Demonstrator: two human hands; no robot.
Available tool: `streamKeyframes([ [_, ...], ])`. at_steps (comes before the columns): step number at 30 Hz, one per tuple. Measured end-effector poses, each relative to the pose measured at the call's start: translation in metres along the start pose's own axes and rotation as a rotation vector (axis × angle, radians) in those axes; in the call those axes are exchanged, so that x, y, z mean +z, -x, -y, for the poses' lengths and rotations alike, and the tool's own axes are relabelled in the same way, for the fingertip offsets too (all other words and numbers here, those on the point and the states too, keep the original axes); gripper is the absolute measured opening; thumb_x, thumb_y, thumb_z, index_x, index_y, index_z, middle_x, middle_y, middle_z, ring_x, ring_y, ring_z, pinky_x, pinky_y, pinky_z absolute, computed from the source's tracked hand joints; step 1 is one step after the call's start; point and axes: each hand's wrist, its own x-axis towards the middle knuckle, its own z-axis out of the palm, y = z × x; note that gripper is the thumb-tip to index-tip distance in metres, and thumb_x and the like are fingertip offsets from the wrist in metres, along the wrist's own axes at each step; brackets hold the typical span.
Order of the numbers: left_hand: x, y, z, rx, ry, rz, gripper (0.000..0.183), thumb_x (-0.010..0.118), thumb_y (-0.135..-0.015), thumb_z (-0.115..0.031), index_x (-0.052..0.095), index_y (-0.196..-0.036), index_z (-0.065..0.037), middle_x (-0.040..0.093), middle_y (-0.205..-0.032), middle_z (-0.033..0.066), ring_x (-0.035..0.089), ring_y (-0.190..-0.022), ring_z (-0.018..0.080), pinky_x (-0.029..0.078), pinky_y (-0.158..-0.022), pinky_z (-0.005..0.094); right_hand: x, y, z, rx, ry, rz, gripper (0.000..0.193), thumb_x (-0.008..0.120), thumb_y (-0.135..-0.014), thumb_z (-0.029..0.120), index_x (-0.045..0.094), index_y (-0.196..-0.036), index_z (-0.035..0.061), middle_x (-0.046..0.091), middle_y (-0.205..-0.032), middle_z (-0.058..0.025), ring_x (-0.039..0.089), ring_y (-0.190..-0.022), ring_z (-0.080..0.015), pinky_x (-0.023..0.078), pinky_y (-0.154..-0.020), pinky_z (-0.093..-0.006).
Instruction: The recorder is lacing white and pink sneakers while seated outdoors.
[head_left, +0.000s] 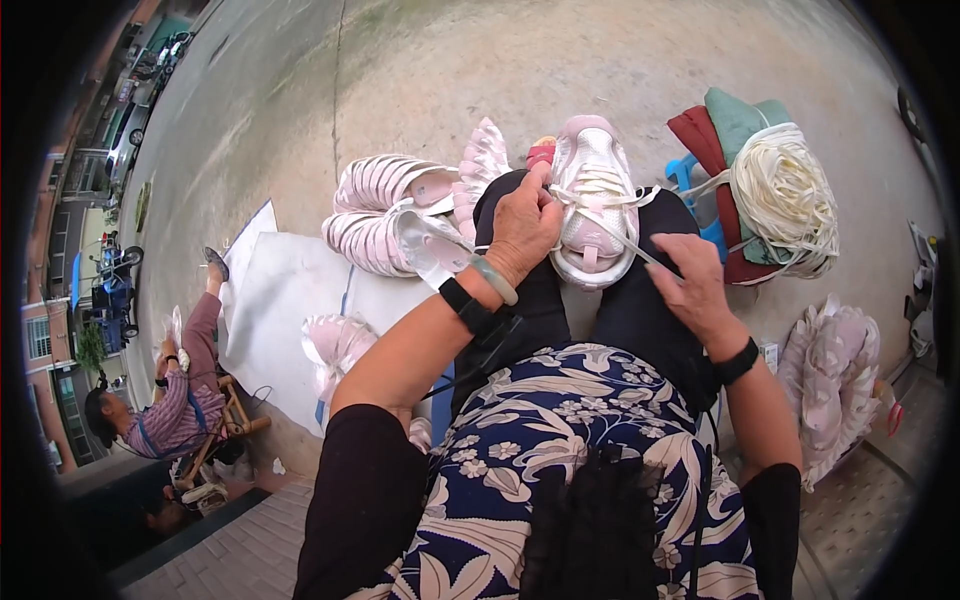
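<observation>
A pale pink and white sneaker (592, 222) rests between my thighs, sole down, with cream laces crossing its front. My left hand (527, 222) is closed at the shoe's left side, pinching a shoelace by the eyelets. On the right, my right hand (697, 288) has its thumb and forefinger at a stretched shoelace (622, 240) that runs from the shoe's middle. Another loose lace end sticks out to the right of the shoe. A band and a bangle circle my left wrist; a dark band is on my right.
Stacked pink and white shoe pieces (385, 215) lie left of my knees, more (825, 390) at right. A big bundle of cream laces (785, 200) lies on red and green cloth beside a blue plastic item (685, 175). Another person (180, 410) sits far left near white sheeting (280, 300).
</observation>
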Motion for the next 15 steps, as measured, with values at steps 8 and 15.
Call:
streamKeyframes([
  [8, 0.000, 0.001, 0.003, -0.009, 0.089, -0.031, 0.012, 0.054, -0.077, -0.004, 0.062, -0.084, 0.002, 0.057, -0.058, 0.0040, 0.052, -0.051, 0.0082, 0.042, -0.049, 0.0228, 0.018, 0.003, 0.000, 0.086, 0.023, 0.091, 0.025, 0.066, -0.072, 0.012, 0.058, -0.095, 0.0064, 0.059, -0.078, -0.0072, 0.055, -0.071, -0.0249, 0.037, -0.066, -0.0358],
  [15, 0.001, -0.007, 0.002, 0.035, -0.097, -0.044, 0.009, 0.054, -0.077, -0.007, 0.058, -0.077, 0.001, 0.057, -0.057, 0.0096, 0.055, -0.052, 0.0164, 0.044, -0.051, 0.0288, 0.015, -0.007, 0.009, 0.188, -0.311, 0.046, 0.012, 0.062, -0.077, 0.008, 0.059, -0.087, 0.0026, 0.058, -0.076, -0.0130, 0.058, -0.068, -0.0303, 0.044, -0.060, -0.0356],
])
